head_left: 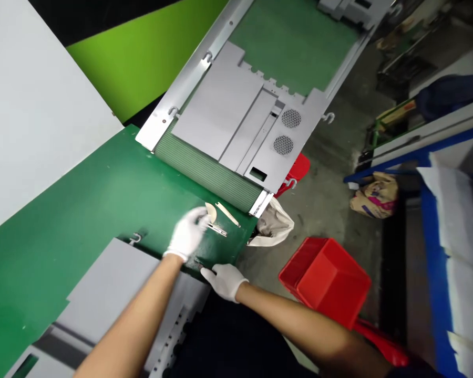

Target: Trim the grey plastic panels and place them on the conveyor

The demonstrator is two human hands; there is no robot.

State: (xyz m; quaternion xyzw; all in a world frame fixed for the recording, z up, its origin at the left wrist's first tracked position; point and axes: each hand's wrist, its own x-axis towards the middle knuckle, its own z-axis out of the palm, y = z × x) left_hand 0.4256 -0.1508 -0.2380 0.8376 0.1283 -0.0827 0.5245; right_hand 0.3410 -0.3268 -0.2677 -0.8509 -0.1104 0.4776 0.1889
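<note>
Cream rounded piece (212, 212), head view: on the green surface (82, 205), close to the ribbed belt end (208, 170), right by the fingers of the left hand (189, 231). Left hand white-gloved, blurred, fingers bent with a part-open look; contact with the piece or the slim silvery item (218, 230) just beside it can't be told, nor any firm hold. Narrow cream strip (228, 214) lies on the other side of the piece, apart from the hand. Right hand (224, 281), also gloved, fingers mostly curled, thumb out; small dark thing (199, 266) shows at the thumb tip, can't tell if gripped. Near grey panel (114, 278) lies by the left forearm, another grey panel (216, 105) up on the belt. Handling, my guess: cream piece looks light and thin, probably fairly stiff, material unclear; lying flat, so hard to get under, and smooth gloves on a slick-looking surface could let it slide. Best hold likely a pinch at the curved rim, thumb one side, fingertip the other, clear of the silvery item.
</note>
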